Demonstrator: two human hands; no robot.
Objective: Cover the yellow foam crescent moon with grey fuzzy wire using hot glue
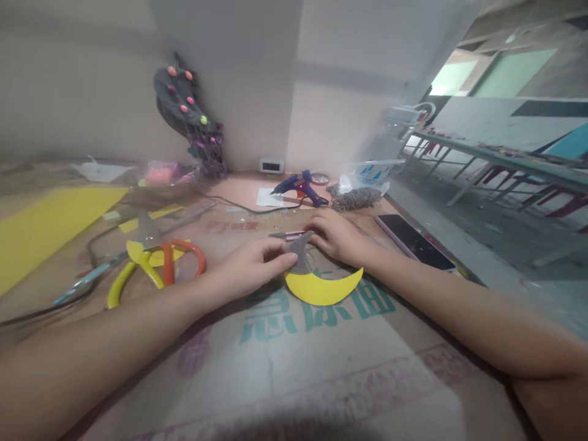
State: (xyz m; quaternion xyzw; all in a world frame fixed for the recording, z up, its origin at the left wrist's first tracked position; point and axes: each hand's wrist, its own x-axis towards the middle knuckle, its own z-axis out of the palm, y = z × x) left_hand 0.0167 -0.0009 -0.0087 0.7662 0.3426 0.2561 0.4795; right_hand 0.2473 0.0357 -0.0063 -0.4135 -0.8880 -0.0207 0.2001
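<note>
A yellow crescent cutout [326, 289] lies over the printed cardboard, its upper left end wrapped in grey yarn [299, 252]. My left hand [257, 263] pinches the wrapped part from the left between thumb and fingers. At the wrapped tip, my right hand [335, 236] is closed with curled fingers that touch the crescent; part of that grip is hidden. A thin loose loop of yarn shows beside the wrapping. Just behind the tip lies a slim pointed tool [287, 234], partly hidden by the right hand.
A blue hot glue gun [298, 185] rests behind the hands, near a grey yarn bundle [356, 197]. Orange-handled scissors [184, 254] and yellow-handled ones [138, 269] lie left; a phone [416, 242] lies right. Against the wall hangs a finished-looking grey crescent [179, 101] with coloured balls.
</note>
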